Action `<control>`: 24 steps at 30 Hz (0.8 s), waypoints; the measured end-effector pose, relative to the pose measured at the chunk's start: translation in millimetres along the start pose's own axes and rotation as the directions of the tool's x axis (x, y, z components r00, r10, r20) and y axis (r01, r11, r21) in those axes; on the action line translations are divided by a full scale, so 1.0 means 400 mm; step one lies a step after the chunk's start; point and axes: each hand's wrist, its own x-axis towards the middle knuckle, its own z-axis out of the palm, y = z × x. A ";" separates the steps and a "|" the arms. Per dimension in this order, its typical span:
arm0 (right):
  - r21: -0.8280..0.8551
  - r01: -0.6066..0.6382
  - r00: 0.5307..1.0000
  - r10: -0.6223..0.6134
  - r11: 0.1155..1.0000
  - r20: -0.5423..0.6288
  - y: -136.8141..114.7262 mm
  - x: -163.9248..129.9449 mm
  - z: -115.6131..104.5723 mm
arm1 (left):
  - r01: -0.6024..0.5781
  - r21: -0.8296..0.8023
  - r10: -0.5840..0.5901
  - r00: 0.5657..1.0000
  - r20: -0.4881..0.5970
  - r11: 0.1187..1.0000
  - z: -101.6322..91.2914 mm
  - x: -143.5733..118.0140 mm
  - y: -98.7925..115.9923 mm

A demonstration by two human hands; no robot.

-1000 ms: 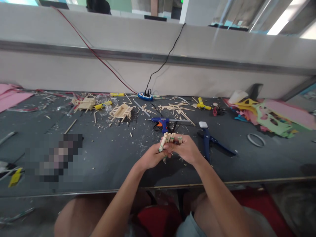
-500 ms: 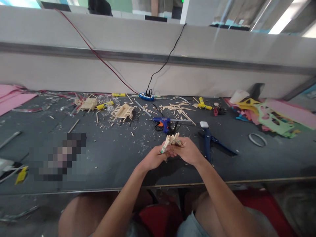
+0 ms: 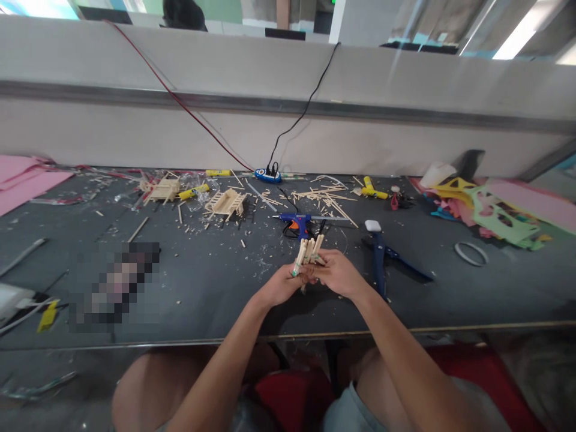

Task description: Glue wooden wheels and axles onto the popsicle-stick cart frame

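Observation:
Both my hands meet above the near part of the dark table, closed around a small assembly of wooden sticks (image 3: 308, 251). Its pale stick ends point up and away from me, with bits of green on them. My left hand (image 3: 284, 284) grips it from the left, and my right hand (image 3: 336, 273) from the right. Fingers cover the lower part of the assembly. Just beyond my hands lies a blue glue gun (image 3: 297, 224) with an orange trigger. A dark blue cutter (image 3: 378, 258) lies to the right of my right hand.
Two small wooden stick models (image 3: 227, 203) stand at the back left. Loose sticks (image 3: 321, 198) lie scattered near a blue power strip (image 3: 267, 175). Yellow glue tubes (image 3: 374, 191), a grey ring (image 3: 470, 254) and coloured cut sheets (image 3: 499, 213) are on the right.
The stick assembly has tilted in my hands, so its stick ends stand more upright and rise higher. My hands stay in nearly the same place.

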 end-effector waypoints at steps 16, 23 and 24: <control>0.019 0.019 1.000 -0.019 1.000 0.013 -0.016 0.010 0.020 | -0.004 0.019 0.004 0.999 -0.039 1.000 0.005 -0.005 -0.021; -0.072 -0.004 1.000 0.004 0.997 -0.010 -0.004 0.016 0.022 | -0.022 -0.003 0.022 0.999 -0.041 1.000 0.003 -0.002 -0.022; -0.090 0.004 1.000 -0.006 0.996 -0.015 -0.003 0.018 0.023 | -0.024 -0.009 0.024 0.999 -0.041 1.000 0.002 -0.001 -0.020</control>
